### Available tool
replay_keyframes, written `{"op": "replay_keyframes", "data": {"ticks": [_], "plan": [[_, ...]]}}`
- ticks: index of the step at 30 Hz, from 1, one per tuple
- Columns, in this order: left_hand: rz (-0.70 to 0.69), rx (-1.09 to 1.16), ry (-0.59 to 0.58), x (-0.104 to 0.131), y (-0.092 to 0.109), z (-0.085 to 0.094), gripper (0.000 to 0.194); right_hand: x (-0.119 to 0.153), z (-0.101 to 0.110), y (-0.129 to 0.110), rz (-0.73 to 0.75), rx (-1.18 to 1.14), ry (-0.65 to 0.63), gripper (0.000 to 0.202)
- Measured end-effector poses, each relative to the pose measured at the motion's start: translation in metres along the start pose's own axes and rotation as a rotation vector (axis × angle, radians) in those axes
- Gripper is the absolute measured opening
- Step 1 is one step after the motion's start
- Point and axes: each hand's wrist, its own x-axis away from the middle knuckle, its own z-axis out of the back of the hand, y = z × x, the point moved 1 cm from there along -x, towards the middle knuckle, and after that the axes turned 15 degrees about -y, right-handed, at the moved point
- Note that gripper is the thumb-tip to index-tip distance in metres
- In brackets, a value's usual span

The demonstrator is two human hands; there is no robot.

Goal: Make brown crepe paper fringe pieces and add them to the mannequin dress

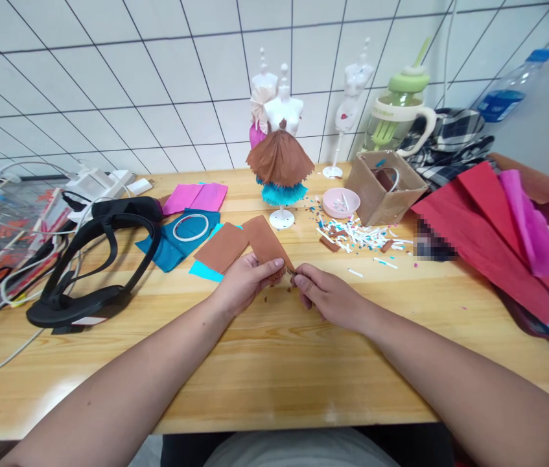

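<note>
My left hand (249,279) pinches the near end of a brown paper strip (267,241) between thumb and fingers. At the strip's near right corner, my right hand (317,290) is closed, its fingertips pinching the paper's edge. Small brown scraps lie on the wood just below the fingers. Beside the strip, to the left, another brown piece (221,248) rests over bright blue paper (206,270). Behind the hands stands a white mannequin (284,109) wearing a brown pleated paper skirt (281,157) above a blue frilled layer (284,193).
A black headset (104,259) with cables lies left, near teal paper (172,250) and a white ring (190,227). Right of centre are a pink bowl (341,203), paper bits (362,235) and a cardboard box (385,188). Red paper (488,240) spreads at far right.
</note>
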Motion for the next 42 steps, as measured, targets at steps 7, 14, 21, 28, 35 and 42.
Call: {"op": "replay_keyframes", "data": {"ticks": [7,14,21,28,35,42], "plan": [[0.012,-0.008,-0.010,0.0002,0.0005,-0.0006,0.022,0.0008,0.0014,-0.0027,-0.021,-0.083,-0.005,0.030],[0.014,-0.016,-0.005,-0.0001,-0.0007,0.0005,0.023,0.0010,0.0036,-0.0068,-0.052,-0.124,-0.014,0.028],[0.016,0.016,0.009,0.0003,-0.0004,-0.0006,0.025,0.0019,0.0044,-0.0088,-0.065,-0.188,-0.029,0.029],[0.009,-0.008,0.000,0.0000,-0.0013,0.0008,0.024,0.0019,0.0038,-0.0085,-0.102,-0.299,-0.063,0.031],[0.028,0.003,0.000,0.0000,-0.0010,0.0010,0.028,0.0019,-0.0003,-0.0078,-0.119,-0.513,-0.119,0.033],[0.019,0.002,-0.003,-0.0001,-0.0019,0.0019,0.028,0.0025,0.0001,-0.0076,-0.132,-0.648,-0.156,0.032]]}}
